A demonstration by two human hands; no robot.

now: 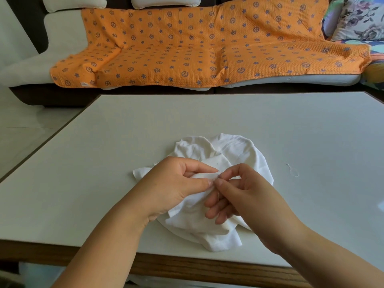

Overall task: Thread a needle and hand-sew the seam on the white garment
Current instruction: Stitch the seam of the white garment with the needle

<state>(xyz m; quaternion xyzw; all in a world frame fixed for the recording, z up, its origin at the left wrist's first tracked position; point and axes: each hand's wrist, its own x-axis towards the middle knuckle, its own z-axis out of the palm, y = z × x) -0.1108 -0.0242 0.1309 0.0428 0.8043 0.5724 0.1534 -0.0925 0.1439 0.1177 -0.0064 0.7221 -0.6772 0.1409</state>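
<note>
Stitching appears under way on the white garment (239, 154), bunched on the near middle of the surface (124, 132). Left hand (176, 183) pinches a fold of it between thumb and forefinger. Right hand (245, 183), touching the left, pinches the needle (217, 166), which stands upright at the fold. Recommended: hold the fold taut, draw the needle straight out, pull the thread snug without puckering. Working thread too fine to confirm. Loose thread loop (292, 171) lies well right.

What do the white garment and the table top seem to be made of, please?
The garment looks like soft, matte knit cotton: it crumples in loose folds. The table top seems smooth, pale laminate or painted board, faintly glossy, with a brown wood-look edge.
</note>
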